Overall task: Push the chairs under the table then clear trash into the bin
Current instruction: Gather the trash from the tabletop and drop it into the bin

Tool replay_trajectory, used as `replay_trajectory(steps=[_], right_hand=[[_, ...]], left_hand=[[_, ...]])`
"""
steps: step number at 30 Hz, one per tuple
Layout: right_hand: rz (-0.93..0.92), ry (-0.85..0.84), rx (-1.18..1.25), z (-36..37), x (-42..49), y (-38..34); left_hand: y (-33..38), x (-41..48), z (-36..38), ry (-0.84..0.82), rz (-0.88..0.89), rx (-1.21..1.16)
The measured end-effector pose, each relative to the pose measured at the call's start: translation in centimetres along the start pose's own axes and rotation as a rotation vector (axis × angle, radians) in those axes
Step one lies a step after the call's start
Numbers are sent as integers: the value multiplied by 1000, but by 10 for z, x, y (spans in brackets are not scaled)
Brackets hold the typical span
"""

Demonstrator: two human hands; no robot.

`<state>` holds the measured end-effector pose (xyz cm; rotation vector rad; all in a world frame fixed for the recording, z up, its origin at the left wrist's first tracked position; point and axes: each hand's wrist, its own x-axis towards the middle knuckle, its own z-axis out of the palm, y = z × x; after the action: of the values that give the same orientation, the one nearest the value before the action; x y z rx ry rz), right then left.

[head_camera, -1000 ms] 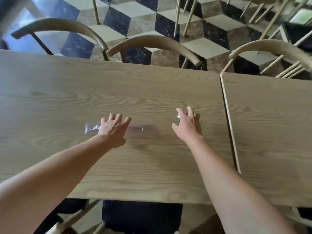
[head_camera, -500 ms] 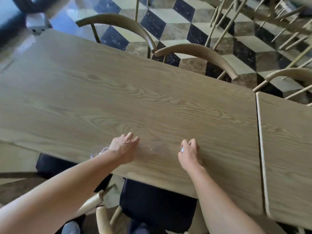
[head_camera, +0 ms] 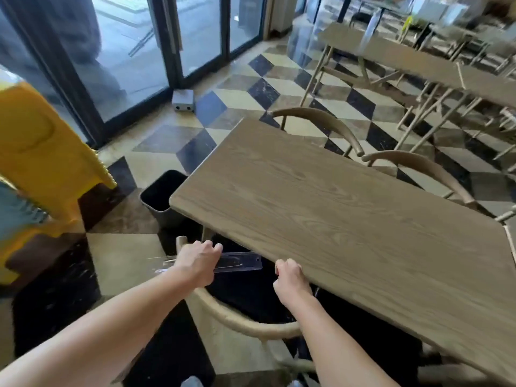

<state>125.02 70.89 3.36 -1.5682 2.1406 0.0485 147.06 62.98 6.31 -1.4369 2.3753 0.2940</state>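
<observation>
Head view shows, furthest left, a yellow plastic stand point(head_camera: 42, 152) close to the walking line on the floor; the person could clip it while watching the hands. Next comes the black bin point(head_camera: 160, 198), open-topped on the floor just beside the near-left corner of the desk point(head_camera: 349, 219), part of its mouth tucked under that corner. A piece dropped from too far right would likely hit the desk edge or the floor instead of the opening.

The left hand point(head_camera: 195, 265) is off the desk's near edge, its grip closed around a long clear plastic wrapper point(head_camera: 237, 262) held roughly level. The wrapper sticks out on both sides of the hand, and its right end lies close to the desk edge. It looks light and stiff, so it could catch on that edge, or slide from the grip if held loosely.

The right hand point(head_camera: 290, 283) is curled into a fist at the near edge, touching it. Whether it holds a scrap cannot be told; anything small in it could fall unnoticed onto the dark seat below.

A wooden chair point(head_camera: 245, 322) stands pushed in below both arms, its curved back near the person's legs, a likely trip point when stepping toward the bin. Two more chair backs point(head_camera: 418, 163) show along the far edge.
</observation>
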Motion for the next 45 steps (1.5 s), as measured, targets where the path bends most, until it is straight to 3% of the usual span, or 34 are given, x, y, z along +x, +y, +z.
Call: replay_trajectory(steps=[8, 16, 24, 34, 45], right_hand=[[-433, 38, -100, 11, 2, -199], [-549, -21, -194, 33, 28, -297], [-555, -30, -206, 38, 132, -388], [-385, -21, -81, -9, 261, -476], [-194, -72, 24, -3, 354, -494]], left_hand=[[-155, -86, 6, 71, -318, -137], [-246, -105, 33, 53, -489, -196], [-342, -36, 28, 42, -483, -193], [-457, 69, -53, 59, -395, -49], [-491, 193, -66, -80, -315, 21]])
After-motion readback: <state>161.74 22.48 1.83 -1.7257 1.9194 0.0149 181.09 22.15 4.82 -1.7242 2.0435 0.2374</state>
